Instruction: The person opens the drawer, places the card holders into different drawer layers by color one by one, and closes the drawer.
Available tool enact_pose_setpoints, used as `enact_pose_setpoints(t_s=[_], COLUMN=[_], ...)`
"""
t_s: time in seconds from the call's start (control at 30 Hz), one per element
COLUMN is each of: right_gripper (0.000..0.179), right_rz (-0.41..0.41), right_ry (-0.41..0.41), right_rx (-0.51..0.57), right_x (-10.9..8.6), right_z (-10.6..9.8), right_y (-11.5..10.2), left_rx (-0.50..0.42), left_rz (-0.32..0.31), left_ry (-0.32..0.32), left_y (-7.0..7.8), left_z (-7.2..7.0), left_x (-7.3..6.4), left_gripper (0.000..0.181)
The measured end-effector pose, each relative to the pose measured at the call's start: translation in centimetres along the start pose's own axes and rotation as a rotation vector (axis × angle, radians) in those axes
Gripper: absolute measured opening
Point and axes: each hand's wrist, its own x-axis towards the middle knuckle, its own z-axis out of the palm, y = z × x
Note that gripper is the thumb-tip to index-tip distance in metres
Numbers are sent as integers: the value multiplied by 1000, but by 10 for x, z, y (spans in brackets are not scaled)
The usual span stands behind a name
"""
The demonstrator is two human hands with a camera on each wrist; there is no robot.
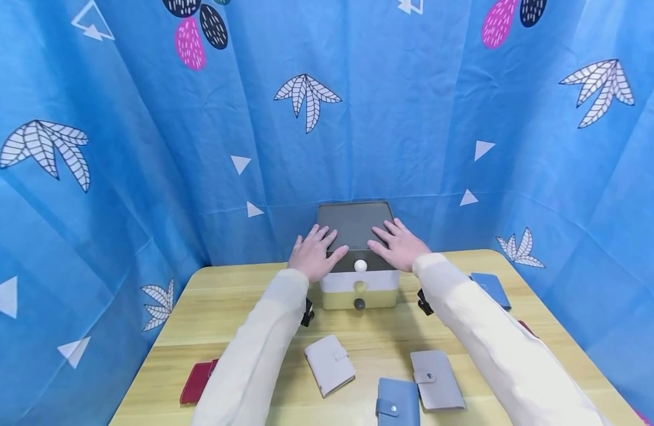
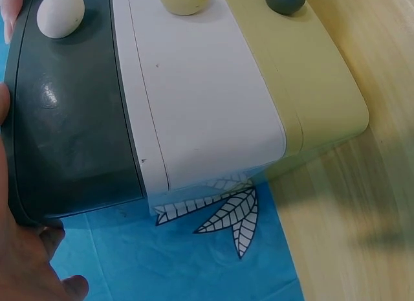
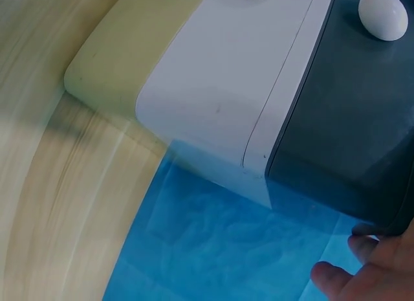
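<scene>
Plastic, and smooth by its sheen, the small three-drawer chest (image 1: pixel 358 260) stands at the far edge of the wooden surface (image 1: pixel 236 307), its back near the blue curtain (image 1: pixel 145 148). Its dark grey top tier carries a white knob (image 1: pixel 361 265), the white tier below a cream knob (image 1: pixel 360 286), the yellow bottom tier a dark knob (image 1: pixel 359 304). Both hands lie flat on the lid, the left hand (image 1: pixel 312 254) and the right hand (image 1: pixel 398 244) with fingers spread and straight, gripping nothing. The chest looks rigid and probably light, so it may slide under a push; its rounded corners offer little purchase, and the side walls seem the surest hold. Card wallets lie nearer the person: a white one (image 1: pixel 329 364), a grey one (image 1: pixel 436 379), a blue one (image 1: pixel 397 403).
</scene>
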Motion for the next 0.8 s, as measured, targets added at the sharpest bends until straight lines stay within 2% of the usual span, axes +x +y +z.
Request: enact_pose_setpoints(t_s=[0.47,0.57,0.7,0.8], right_gripper=[77,76,73,72], right_rz=[3,-9,-6,-2], right_ry=[-3,1,-2,-8], right_rx=[-27,-29,-26,-25], right_x=[5,6,4,2], right_z=[-1,-1,-2,-3], right_y=[1,-1,-2,-2], left_rx=[13,8,-53,-96], left_rz=[-3,-7,5,35], left_ry=[15,41,81,149], left_y=[-3,-4,-5,-3], left_z=[1,2,5,7], left_x=[3,3,1,-3], left_gripper=[76,76,74,70])
